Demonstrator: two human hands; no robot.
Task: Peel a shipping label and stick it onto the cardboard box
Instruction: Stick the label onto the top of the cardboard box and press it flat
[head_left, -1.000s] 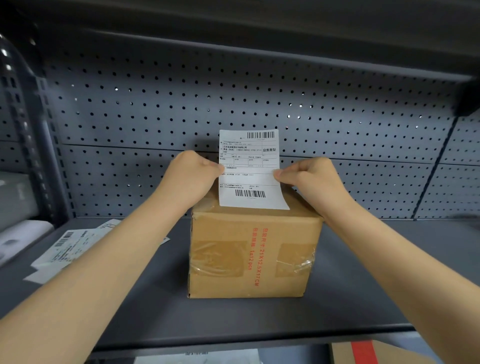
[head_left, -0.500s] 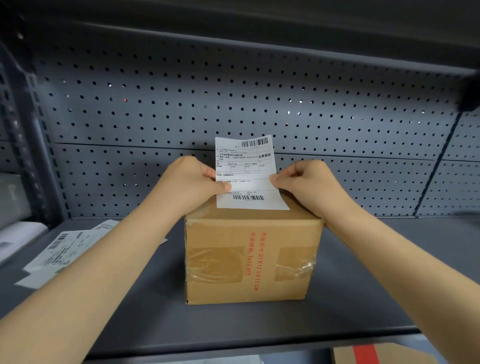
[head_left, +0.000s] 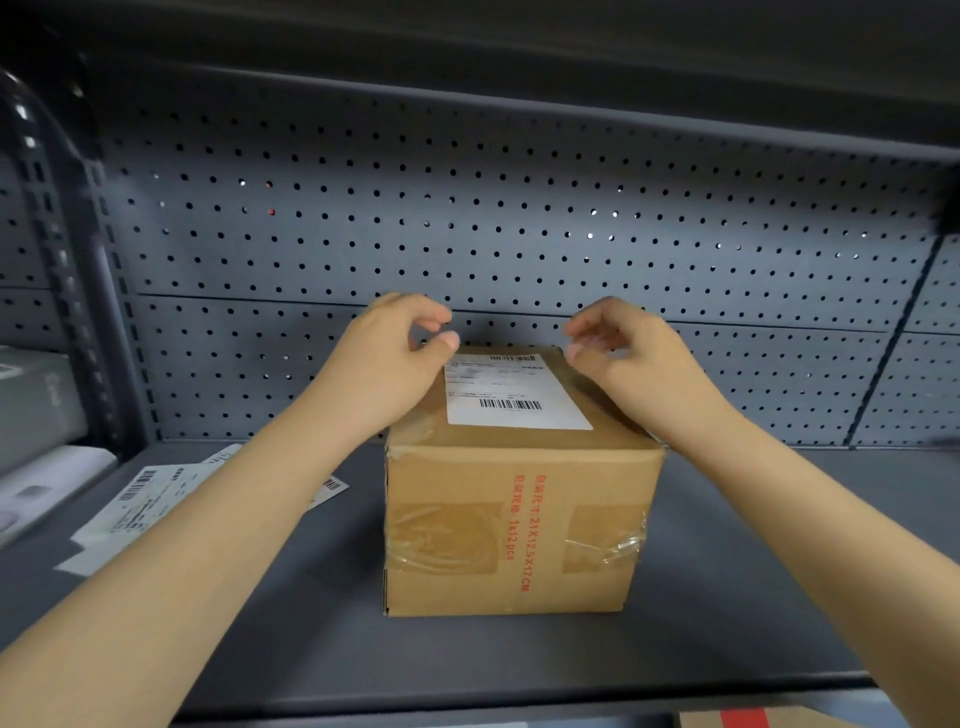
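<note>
A brown cardboard box (head_left: 519, 530) with red print and clear tape stands on the grey shelf. A white shipping label (head_left: 511, 397) with barcodes lies flat on the box's top. My left hand (head_left: 387, 364) hovers over the top's left side, fingers curled apart, thumb tip close to the label's far left corner. My right hand (head_left: 631, 353) hangs over the right side, fingers loosely spread, holding nothing. Whether either thumb touches the label I cannot tell.
Loose label sheets (head_left: 150, 499) lie on the shelf (head_left: 753, 571) to the left, partly under my left forearm. White packages (head_left: 36, 483) sit at the far left. A pegboard wall (head_left: 519, 234) stands behind. A red-striped carton (head_left: 748, 719) shows below the shelf edge.
The label was held upright over the box by both hands; now it lies flat on the box top and both hands have let go and lifted slightly.
</note>
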